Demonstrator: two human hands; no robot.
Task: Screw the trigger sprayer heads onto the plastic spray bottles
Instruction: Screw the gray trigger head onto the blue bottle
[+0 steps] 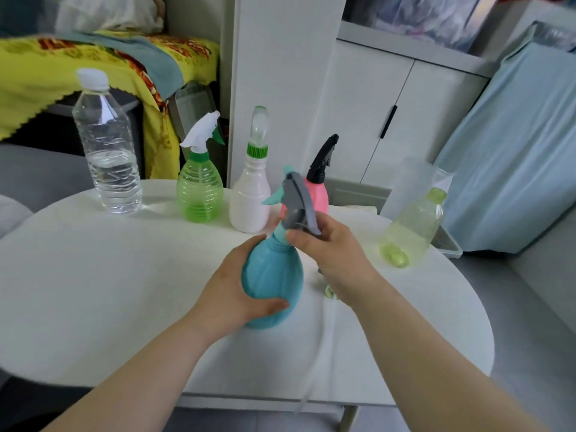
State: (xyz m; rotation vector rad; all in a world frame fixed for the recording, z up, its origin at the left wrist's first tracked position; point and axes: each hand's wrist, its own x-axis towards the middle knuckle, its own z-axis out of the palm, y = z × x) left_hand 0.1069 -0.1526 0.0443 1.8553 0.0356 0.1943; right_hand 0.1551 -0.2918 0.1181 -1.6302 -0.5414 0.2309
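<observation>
Left hand (237,285) grips the teal bottle (276,285) round its lower body, with the fingers wrapped behind and the thumb pressed across the front near the base. The teal bottle is at the middle of the white table (93,291) with its neck leaning away from the person. Whether its base rests on the surface cannot be confirmed. Right hand (330,247) holds the grey sprayer head (297,201), which sits on the bottle's neck, with fingers and thumb curled round the lower part of the head just above the collar. How far the head is threaded on cannot be told. Along the far side of the table stand, from left to right, a clear water bottle (107,151) with a white cap, a green spray bottle (199,191) fitted with a white sprayer, a white bottle (251,198) with a green collar and clear cap, and a pink bottle (321,194) fitted with a black sprayer (324,157). The pink bottle is partly hidden behind the grey sprayer head. To the right, a pale yellow-green bottle (411,232) lies on its side, apart from the others. A small green piece (328,291) shows under the right wrist, too hidden to identify. A white cabinet (374,104) stands behind the table.
</observation>
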